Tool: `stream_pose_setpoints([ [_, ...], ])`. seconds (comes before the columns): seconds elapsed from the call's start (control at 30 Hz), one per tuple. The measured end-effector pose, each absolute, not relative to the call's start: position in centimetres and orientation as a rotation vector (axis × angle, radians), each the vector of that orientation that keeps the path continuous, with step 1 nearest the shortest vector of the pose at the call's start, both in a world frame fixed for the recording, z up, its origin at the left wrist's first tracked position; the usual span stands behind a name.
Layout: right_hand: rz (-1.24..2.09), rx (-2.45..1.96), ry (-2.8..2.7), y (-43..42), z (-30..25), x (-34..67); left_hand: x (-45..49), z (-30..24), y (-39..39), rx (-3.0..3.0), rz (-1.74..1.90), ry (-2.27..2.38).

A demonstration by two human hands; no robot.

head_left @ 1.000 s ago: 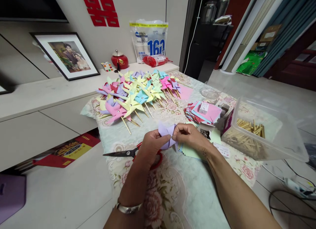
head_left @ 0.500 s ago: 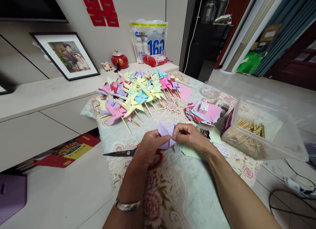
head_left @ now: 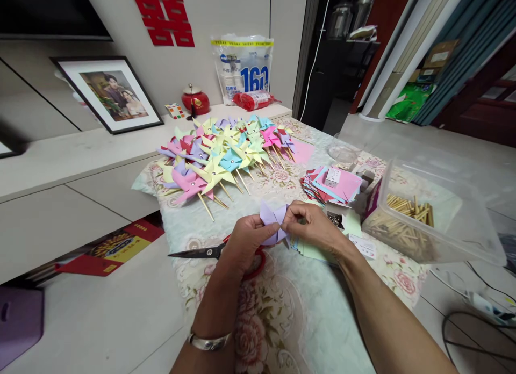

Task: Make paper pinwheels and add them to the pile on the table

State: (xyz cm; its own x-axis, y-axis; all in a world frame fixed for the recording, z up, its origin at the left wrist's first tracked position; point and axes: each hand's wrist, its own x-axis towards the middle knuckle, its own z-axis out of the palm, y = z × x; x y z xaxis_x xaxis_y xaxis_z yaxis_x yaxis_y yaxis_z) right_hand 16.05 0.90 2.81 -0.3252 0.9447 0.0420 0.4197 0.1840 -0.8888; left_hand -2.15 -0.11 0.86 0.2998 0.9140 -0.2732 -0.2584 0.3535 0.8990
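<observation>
Near the frame's middle, the left hand (head_left: 250,237) and right hand (head_left: 310,228) pinch folded purple paper (head_left: 269,215) with fingers (head_left: 267,232) almost together, while many pinwheels (head_left: 231,158) lie in the upper middle.

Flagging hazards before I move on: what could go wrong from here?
The purple paper, pinched by the left hand and right hand, might spring open or crease if either grip slips. The scissors lie partly hidden by the left wrist, blades bare, so a careless arm movement could knock them.

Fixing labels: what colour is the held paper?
Light purple paper, best seen in the head view.
</observation>
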Motion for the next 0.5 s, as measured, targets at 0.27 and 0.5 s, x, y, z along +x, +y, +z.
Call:
stream_pose_setpoints([
  [0.27,1.022,-1.32,-1.898,1.05,2.87,16.2,-1.42,1.1,-0.36,0.896,0.964,1.011],
  [0.5,1.102,-1.278,-1.853,0.95,2.99,16.28,-1.11,1.05,-0.37,0.884,0.995,1.073],
])
